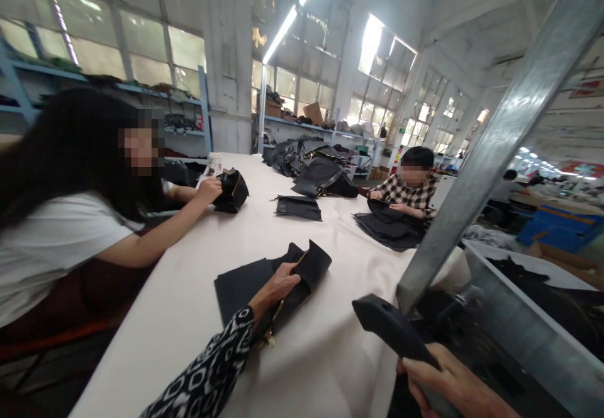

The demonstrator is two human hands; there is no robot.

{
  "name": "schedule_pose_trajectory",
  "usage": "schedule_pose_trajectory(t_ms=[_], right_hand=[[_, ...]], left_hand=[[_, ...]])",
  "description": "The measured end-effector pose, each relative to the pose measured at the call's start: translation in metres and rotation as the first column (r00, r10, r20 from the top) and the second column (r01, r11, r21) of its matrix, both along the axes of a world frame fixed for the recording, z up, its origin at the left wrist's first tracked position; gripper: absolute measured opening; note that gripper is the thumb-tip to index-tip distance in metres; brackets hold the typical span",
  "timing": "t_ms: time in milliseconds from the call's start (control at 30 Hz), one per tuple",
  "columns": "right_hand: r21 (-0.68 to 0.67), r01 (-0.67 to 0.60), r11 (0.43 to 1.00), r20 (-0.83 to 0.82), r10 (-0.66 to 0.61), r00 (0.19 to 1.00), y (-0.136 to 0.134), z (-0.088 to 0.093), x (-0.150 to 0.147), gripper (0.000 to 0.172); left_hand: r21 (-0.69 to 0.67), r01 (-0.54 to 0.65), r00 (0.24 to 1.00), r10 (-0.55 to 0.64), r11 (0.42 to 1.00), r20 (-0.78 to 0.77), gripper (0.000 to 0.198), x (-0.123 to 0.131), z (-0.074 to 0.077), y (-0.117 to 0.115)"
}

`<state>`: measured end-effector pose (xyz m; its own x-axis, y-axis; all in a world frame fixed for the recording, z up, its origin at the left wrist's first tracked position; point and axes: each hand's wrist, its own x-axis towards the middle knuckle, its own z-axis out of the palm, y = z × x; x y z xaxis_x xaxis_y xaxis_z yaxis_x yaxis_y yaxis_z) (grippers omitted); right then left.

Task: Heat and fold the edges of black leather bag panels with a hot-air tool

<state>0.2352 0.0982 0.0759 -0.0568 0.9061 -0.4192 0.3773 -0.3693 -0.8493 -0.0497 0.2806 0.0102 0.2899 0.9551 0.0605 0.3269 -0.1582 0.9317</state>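
Observation:
My left hand (279, 284) grips a black fabric piece (317, 265) with a gold zipper along its edge, its fingers closed on it near the middle of the pale table. Beneath and to the left of that hand lie flat black panels (243, 282). At the lower right, my right hand (436, 377) is wrapped round the handle of a dark handheld tool (391, 323), whose wide end points up and left. The tool is apart from the fabric.
A person in white (70, 235) handles a black pouch (231, 190) at left. Another in checks (410, 185) works beside black pieces (391, 229). Black bags (323, 175) lie farther back. A slanted metal post (476, 172) and a grey bin (523, 317) stand at right.

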Motion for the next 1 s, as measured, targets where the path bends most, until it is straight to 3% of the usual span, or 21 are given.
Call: schedule_pose_trajectory(t_ms=[200,400,533,733,867,1000], right_hand=[[0.063,-0.132,0.989,-0.003,0.133,0.991,0.016,0.009,-0.021,0.047],[0.065,-0.097,0.993,-0.037,0.099,0.994,0.047,0.018,-0.052,0.042],[0.075,-0.002,0.997,-0.065,0.007,0.998,0.071,0.021,-0.078,0.036],[0.07,-0.041,0.997,-0.144,0.051,0.988,0.114,0.008,-0.104,0.039],[0.093,-0.112,0.989,-0.162,0.126,0.979,0.136,-0.002,-0.111,0.041],[0.098,-0.105,0.99,-0.163,0.12,0.979,0.149,0.001,-0.11,0.04]], left_hand=[[-0.229,-0.068,0.92,0.15,0.971,0.363,0.029,-0.02,-0.014,-0.02],[-0.313,-0.004,0.813,0.185,0.95,0.552,0.034,-0.029,-0.013,-0.02],[-0.293,0.058,0.778,0.14,0.954,0.612,0.052,-0.033,-0.012,-0.017],[-0.209,0.17,0.752,0.01,0.963,0.659,0.075,-0.035,-0.022,-0.01],[-0.236,0.185,0.756,0.015,0.954,0.654,0.077,-0.037,-0.027,-0.007],[-0.23,0.173,0.742,0.027,0.958,0.67,0.075,-0.037,-0.027,-0.006]])
